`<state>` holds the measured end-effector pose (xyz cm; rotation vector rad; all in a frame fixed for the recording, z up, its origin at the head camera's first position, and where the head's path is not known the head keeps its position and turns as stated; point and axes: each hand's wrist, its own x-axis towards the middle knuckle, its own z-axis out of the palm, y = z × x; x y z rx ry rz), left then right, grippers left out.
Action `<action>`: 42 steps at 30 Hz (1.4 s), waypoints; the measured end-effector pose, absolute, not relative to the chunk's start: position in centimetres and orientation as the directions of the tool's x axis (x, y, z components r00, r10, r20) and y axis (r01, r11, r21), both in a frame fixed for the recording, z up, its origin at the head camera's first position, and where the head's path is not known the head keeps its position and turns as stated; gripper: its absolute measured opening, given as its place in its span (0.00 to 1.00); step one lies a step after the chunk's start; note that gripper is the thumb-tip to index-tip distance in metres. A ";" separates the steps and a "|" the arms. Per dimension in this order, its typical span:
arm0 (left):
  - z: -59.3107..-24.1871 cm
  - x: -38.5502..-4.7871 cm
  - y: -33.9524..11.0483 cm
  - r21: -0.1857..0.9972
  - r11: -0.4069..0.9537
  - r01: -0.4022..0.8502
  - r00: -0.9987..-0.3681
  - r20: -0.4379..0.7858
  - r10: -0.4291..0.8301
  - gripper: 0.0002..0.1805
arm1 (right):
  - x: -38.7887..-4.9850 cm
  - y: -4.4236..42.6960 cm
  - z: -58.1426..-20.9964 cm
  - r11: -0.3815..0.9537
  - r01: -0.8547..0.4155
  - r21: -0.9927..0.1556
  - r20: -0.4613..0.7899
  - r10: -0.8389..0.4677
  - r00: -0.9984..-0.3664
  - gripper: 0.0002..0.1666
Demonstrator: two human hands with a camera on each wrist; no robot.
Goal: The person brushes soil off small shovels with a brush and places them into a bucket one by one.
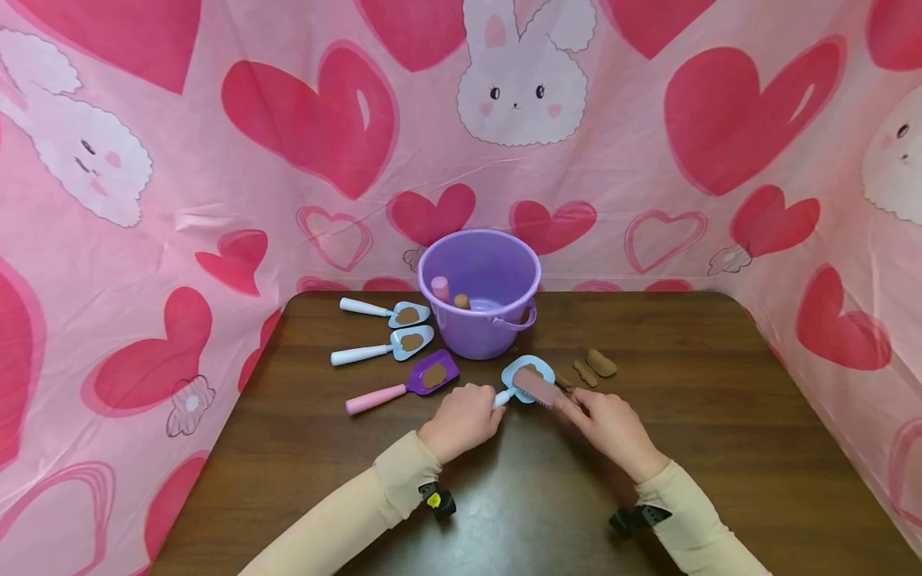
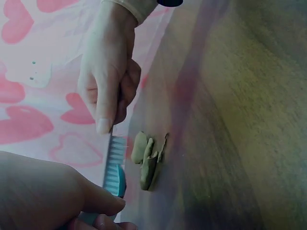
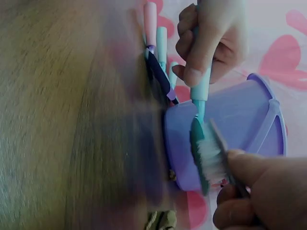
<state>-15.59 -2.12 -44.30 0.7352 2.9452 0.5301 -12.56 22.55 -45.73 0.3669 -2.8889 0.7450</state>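
My left hand (image 1: 464,418) grips the white handle of a small light blue toy shovel (image 1: 511,370), held a little above the table. In its scoop lies a patch of brown clay (image 1: 534,370), partly hidden. A pinkish-brown brush (image 1: 535,386) is in my right hand (image 1: 612,428), thumb along its handle. Its pale bristles (image 3: 211,155) face the shovel's scoop and touch it in the right wrist view. Several lumps of brown clay (image 1: 601,363) lie on the table just beyond the right hand.
Behind the hands stands a purple bucket (image 1: 479,336) with a pink handle end (image 1: 439,288) and a brown piece (image 1: 462,302) inside. Left of it lie two light blue shovels (image 1: 360,355) and a purple shovel with a pink handle (image 1: 376,398), each bearing brown clay. Heart-patterned cloth (image 1: 346,160) surrounds the wooden table (image 1: 720,384).
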 end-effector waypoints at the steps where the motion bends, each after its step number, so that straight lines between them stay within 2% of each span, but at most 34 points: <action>1: -44.4 -15.6 -2.1 0.341 0.827 0.447 -0.884 0.025 0.467 0.17 | -12.5 22.6 -45.7 0.856 -0.263 -0.446 0.196 -0.193 -0.961 0.21; 7: -44.7 -15.4 -2.0 0.347 0.817 0.461 -0.878 0.044 0.477 0.18 | -12.4 22.9 -45.6 0.882 -0.219 -0.417 0.209 -0.141 -0.968 0.23; 15: -44.7 -15.1 -2.0 0.348 0.811 0.470 -0.874 0.061 0.481 0.20 | -12.3 23.0 -45.7 0.882 -0.162 -0.442 0.208 -0.075 -0.975 0.24; 19: -44.6 -15.1 -2.0 0.353 0.814 0.462 -0.878 0.053 0.476 0.20 | -12.2 22.8 -45.6 0.875 -0.186 -0.447 0.232 -0.088 -0.969 0.22; 25: -44.4 -15.2 -2.0 0.351 0.812 0.466 -0.875 0.047 0.482 0.20 | -12.2 22.2 -45.6 0.857 -0.240 -0.456 0.199 -0.164 -0.966 0.21; 33: -44.4 -15.1 -2.2 0.367 0.802 0.471 -0.872 0.058 0.486 0.18 | -12.3 22.5 -45.7 0.873 -0.140 -0.468 0.166 -0.069 -0.984 0.22; 42: -44.4 -15.1 -2.2 0.366 0.809 0.460 -0.874 0.025 0.486 0.18 | -12.2 22.4 -46.0 0.874 -0.160 -0.458 0.223 -0.061 -0.973 0.23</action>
